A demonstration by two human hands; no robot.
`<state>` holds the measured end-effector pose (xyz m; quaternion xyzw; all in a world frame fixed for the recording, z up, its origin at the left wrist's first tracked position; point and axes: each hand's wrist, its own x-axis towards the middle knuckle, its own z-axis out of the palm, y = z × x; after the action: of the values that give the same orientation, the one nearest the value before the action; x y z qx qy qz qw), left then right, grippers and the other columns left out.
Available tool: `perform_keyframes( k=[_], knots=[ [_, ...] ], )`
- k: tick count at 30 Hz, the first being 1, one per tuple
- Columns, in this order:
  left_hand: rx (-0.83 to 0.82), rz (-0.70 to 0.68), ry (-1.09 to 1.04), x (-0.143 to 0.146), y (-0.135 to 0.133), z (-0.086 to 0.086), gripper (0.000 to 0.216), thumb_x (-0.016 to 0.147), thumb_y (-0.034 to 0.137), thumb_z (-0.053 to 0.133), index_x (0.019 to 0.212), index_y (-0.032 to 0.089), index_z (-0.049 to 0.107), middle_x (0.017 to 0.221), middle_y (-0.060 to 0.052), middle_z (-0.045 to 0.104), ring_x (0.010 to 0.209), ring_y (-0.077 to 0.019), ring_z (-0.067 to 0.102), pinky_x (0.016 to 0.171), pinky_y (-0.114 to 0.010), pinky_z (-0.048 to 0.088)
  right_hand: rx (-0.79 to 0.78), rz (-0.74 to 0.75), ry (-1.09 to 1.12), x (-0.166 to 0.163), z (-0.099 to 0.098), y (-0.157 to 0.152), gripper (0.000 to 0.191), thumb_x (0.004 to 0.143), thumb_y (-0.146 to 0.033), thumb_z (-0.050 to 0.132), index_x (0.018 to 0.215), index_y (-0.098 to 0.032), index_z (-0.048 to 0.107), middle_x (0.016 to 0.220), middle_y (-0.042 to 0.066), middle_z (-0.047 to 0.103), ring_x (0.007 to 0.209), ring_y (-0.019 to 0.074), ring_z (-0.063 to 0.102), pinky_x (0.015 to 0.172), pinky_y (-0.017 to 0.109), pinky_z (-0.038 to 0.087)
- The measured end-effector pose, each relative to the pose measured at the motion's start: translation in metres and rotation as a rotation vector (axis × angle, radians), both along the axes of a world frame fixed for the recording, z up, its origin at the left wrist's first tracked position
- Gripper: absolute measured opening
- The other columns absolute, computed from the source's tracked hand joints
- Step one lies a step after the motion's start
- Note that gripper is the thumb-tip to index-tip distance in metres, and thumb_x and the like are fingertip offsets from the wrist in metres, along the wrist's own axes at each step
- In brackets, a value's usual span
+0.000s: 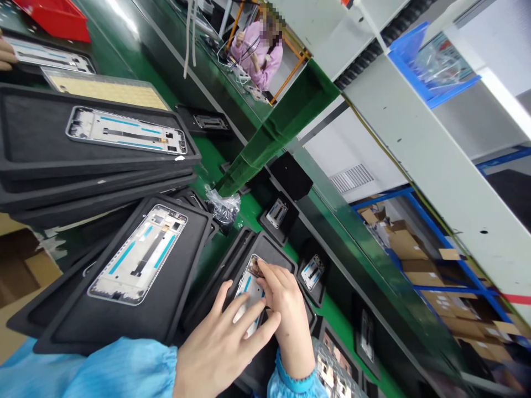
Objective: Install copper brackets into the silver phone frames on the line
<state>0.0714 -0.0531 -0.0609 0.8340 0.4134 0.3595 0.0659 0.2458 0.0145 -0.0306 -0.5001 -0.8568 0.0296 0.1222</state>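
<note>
A phone mid-frame (248, 284) with blue strips lies in a black tray (265, 243) in front of me. My left hand (226, 345) reaches across its lower part, fingers spread, fingertips near its surface and my right hand. At the frame's upper end, my right hand (284, 298) has its fingers bent together in a pinch. Whatever is between those fingertips, if anything, is hidden. To the left, another phone frame (139, 254) rests on a tilted black tray (182, 276). Both arms wear blue sleeves.
Stacked black trays (95, 174) at upper left carry another phone frame (128, 131). A clear plastic bag (224, 207) sits beyond my hands. Several trayed frames line the green conveyor (338, 315). A person (259, 52) sits across; another hand (6, 54) shows at far left.
</note>
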Motion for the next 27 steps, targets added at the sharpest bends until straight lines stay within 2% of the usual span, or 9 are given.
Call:
perform_keyframes(
  k=[6, 10, 13, 15, 18, 20, 22, 24, 27],
  knots=[
    [-0.021, -0.017, 0.011, -0.001, 0.000, 0.002, 0.047, 0.112, 0.020, 0.027, 0.156, 0.022, 0.044, 0.131, -0.006, 0.071, 0.120, -0.0263, 0.064, 0.124, -0.052, 0.001, -0.107, -0.070, -0.032, -0.009, 0.010, -0.003, 0.046, 0.090, 0.004, 0.054, 0.125, -0.023, 0.069, 0.118, 0.009, 0.072, 0.103, 0.0260, 0.066, 0.087, 0.042, 0.059],
    [-0.030, -0.043, 0.016, -0.001, 0.000, 0.000, 0.048, 0.111, 0.019, 0.025, 0.155, 0.019, 0.044, 0.136, -0.009, 0.068, 0.124, -0.0279, 0.062, 0.123, -0.053, 0.000, -0.171, -0.103, -0.056, -0.013, 0.013, -0.002, 0.050, 0.087, 0.005, 0.052, 0.125, -0.024, 0.069, 0.111, 0.008, 0.067, 0.098, 0.0252, 0.065, 0.083, 0.041, 0.061],
    [-0.059, -0.073, 0.021, -0.001, -0.002, -0.004, 0.051, 0.109, 0.014, 0.028, 0.159, 0.017, 0.038, 0.139, -0.011, 0.065, 0.128, -0.0285, 0.060, 0.123, -0.053, 0.000, -0.181, -0.107, -0.080, -0.016, 0.014, -0.002, 0.051, 0.087, 0.005, 0.052, 0.127, -0.023, 0.069, 0.110, 0.008, 0.067, 0.098, 0.0254, 0.065, 0.085, 0.041, 0.061],
    [-0.096, -0.080, 0.026, -0.002, -0.003, -0.006, 0.059, 0.104, 0.007, 0.034, 0.162, 0.018, 0.030, 0.141, -0.011, 0.063, 0.130, -0.0283, 0.057, 0.123, -0.053, 0.008, -0.189, -0.111, -0.072, -0.015, 0.014, -0.004, 0.050, 0.090, 0.002, 0.051, 0.129, -0.024, 0.068, 0.115, 0.009, 0.068, 0.102, 0.0258, 0.066, 0.089, 0.043, 0.060],
    [-0.178, -0.032, 0.010, -0.008, -0.003, -0.006, 0.071, 0.095, 0.004, 0.043, 0.163, 0.017, 0.026, 0.149, -0.013, 0.055, 0.133, -0.0281, 0.054, 0.119, -0.049, 0.032, -0.215, -0.048, 0.045, -0.001, 0.011, -0.015, 0.048, 0.098, -0.004, 0.043, 0.136, -0.023, 0.064, 0.129, 0.010, 0.069, 0.120, 0.0254, 0.066, 0.107, 0.046, 0.054],
    [-0.211, 0.042, 0.006, -0.016, 0.001, -0.005, 0.065, 0.097, 0.011, 0.046, 0.160, 0.011, 0.032, 0.151, -0.016, 0.054, 0.132, -0.0291, 0.055, 0.111, -0.044, 0.046, -0.153, -0.099, 0.155, 0.016, 0.004, -0.028, 0.044, 0.103, -0.012, 0.041, 0.140, -0.021, 0.062, 0.137, 0.011, 0.067, 0.132, 0.0251, 0.061, 0.115, 0.047, 0.048],
    [-0.227, 0.126, 0.061, -0.024, 0.008, -0.004, 0.051, 0.100, 0.019, 0.045, 0.149, 0.007, 0.051, 0.142, -0.019, 0.061, 0.123, -0.0327, 0.060, 0.101, -0.048, 0.055, -0.005, -0.304, 0.249, 0.036, -0.008, -0.043, 0.038, 0.105, -0.023, 0.044, 0.137, -0.018, 0.065, 0.136, 0.015, 0.068, 0.132, 0.0277, 0.062, 0.111, 0.048, 0.051],
    [-0.235, 0.181, 0.149, -0.030, 0.013, -0.006, 0.043, 0.102, 0.024, 0.041, 0.131, 0.008, 0.068, 0.131, -0.020, 0.069, 0.113, -0.0361, 0.065, 0.092, -0.056, 0.058, 0.125, -0.498, 0.320, 0.051, -0.021, -0.059, 0.034, 0.103, -0.033, 0.052, 0.124, -0.014, 0.072, 0.121, 0.019, 0.074, 0.116, 0.0314, 0.071, 0.097, 0.046, 0.060],
    [-0.204, 0.198, 0.195, -0.031, 0.015, -0.009, 0.045, 0.103, 0.026, 0.036, 0.118, 0.012, 0.075, 0.134, -0.019, 0.068, 0.116, -0.0380, 0.064, 0.090, -0.060, 0.057, 0.141, -0.539, 0.389, 0.059, -0.035, -0.078, 0.027, 0.099, -0.036, 0.059, 0.107, -0.018, 0.077, 0.098, 0.015, 0.079, 0.092, 0.0297, 0.078, 0.079, 0.039, 0.064]
  ],
)
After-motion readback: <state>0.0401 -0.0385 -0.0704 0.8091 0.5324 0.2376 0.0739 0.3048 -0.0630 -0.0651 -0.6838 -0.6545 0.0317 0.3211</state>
